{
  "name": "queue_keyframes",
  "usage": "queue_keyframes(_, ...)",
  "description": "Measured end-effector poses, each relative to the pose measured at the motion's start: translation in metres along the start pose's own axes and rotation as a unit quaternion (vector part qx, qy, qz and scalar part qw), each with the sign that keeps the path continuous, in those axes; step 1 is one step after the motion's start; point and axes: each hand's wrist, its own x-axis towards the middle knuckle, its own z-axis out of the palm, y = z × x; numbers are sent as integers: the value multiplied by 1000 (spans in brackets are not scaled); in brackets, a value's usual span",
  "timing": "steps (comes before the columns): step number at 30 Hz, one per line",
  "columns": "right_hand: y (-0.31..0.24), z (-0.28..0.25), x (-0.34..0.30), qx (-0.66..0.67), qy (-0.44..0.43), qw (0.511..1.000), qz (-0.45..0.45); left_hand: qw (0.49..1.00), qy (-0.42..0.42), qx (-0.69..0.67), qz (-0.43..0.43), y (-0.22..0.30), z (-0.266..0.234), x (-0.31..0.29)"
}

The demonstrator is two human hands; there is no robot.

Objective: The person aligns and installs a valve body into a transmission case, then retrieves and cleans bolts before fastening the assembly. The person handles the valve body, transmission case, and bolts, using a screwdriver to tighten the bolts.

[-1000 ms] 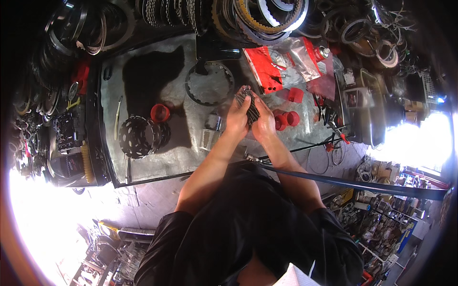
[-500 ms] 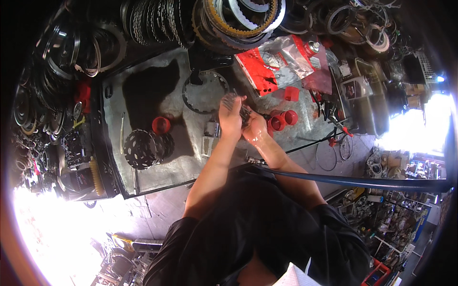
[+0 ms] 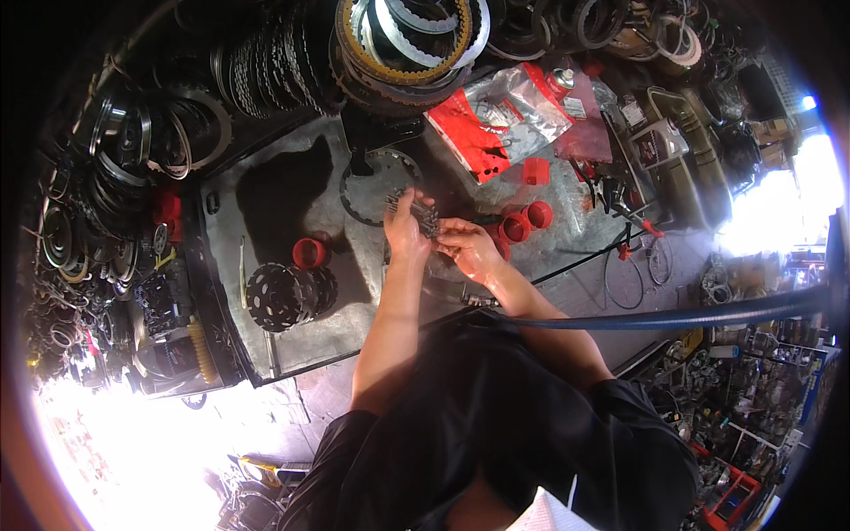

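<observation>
Above the workbench, my left hand (image 3: 404, 228) is closed around a bunch of small, slim, dark metal parts (image 3: 425, 217); whether they are bolts or springs is too small to tell. Close beside it my right hand (image 3: 473, 251) is palm up, fingers curled, its fingertips at the lower edge of the bunch. What those fingers pinch is hidden. Both hands and forearms look wet and shiny. Beyond my left hand lies a large toothed metal ring (image 3: 344, 188). Red round cups (image 3: 538, 215) stand just right of my right hand.
A dark perforated drum (image 3: 273, 298) and a red cup (image 3: 309, 254) stand on the bench (image 3: 221, 234) at left. Clutch plates (image 3: 266, 75) crowd the back. A red and clear plastic bag (image 3: 469, 128) lies back right. A blue hose (image 3: 673, 317) crosses near my right forearm.
My hands have shifted slightly left. The right hand's fingers have come up and curled at the parts, where its palm lay under them before. The whole view has also turned a little.
</observation>
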Motion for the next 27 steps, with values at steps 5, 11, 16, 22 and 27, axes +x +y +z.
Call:
queue_keyframes(5,-3,11,-9,-53,5,997,-56,994,-10,-75,-81,-1,-4,2)
queue_keyframes(11,-15,11,-14,-72,-22,997,-8,991,-45,-70,-105,-4,-9,0)
queue_keyframes(16,-20,1,-15,-20,-26,999,14,982,-90,-86,-139,0,-9,-4)
queue_keyframes(22,-15,3,-17,17,-26,999,-32,965,-136,-171,-144,9,-3,-15)
queue_keyframes(27,-14,14,-18,53,27,997,-52,978,-176,-98,-53,4,7,-27)
